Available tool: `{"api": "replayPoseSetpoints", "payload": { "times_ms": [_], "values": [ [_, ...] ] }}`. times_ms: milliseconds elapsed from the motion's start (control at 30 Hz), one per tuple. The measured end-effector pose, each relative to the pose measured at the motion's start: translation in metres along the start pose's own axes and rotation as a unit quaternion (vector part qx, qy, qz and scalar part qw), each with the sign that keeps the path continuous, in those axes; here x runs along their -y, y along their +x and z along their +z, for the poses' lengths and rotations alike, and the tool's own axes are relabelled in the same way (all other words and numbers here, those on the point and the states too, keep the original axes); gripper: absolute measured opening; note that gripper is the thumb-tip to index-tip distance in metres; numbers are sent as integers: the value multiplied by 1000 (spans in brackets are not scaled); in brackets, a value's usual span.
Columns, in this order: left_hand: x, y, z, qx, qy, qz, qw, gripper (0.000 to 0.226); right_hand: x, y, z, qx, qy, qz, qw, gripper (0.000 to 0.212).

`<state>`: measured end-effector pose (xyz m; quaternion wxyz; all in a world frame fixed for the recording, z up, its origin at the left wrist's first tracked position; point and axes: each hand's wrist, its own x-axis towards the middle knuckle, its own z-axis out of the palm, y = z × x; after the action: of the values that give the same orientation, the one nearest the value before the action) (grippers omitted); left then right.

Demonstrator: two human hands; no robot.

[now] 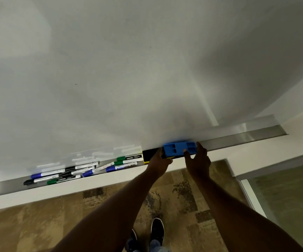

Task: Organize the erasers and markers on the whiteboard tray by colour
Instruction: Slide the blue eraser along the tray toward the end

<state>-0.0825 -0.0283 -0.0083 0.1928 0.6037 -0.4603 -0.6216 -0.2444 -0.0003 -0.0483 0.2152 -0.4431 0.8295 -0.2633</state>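
Observation:
A blue eraser [178, 147] sits in the metal whiteboard tray [247, 136]. My right hand [198, 160] grips its right end. My left hand [158, 161] touches its left end and lies over a black and yellow eraser [148, 155] just to the left. Several markers lie further left in the tray: green ones [127, 158] next to the black eraser, then blue-capped ones [88, 172] and black-capped ones [70, 168], down to a green marker [56, 181] at the front left. The markers lie mixed and partly stacked.
The whiteboard [128, 70] fills the upper view. The tray runs bare to the right as far as its end [283, 130]. Below are patterned carpet [38, 224], my shoes [156, 231] and a glass panel [288, 193] at the right.

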Motion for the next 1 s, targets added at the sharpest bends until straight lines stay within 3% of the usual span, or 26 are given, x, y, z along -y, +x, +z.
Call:
{"api": "replayPoseSetpoints", "payload": {
  "times_ms": [100,233,567,867,1000],
  "values": [
    [9,-12,-20,-60,16,21,998,52,9,-17,5,-49,25,-59,997,59],
    [25,-36,-52,-149,-5,11,989,52,31,-42,22,-42,55,-117,991,49],
    [56,-107,-196,-340,-75,-17,937,51,142,-112,103,104,117,-252,955,38],
    [105,-143,-329,-407,-57,-69,909,56,229,-186,191,191,100,-312,925,39],
    [140,-151,-403,-398,-59,-77,912,58,274,-222,241,215,99,-299,924,35]
  ]
}}
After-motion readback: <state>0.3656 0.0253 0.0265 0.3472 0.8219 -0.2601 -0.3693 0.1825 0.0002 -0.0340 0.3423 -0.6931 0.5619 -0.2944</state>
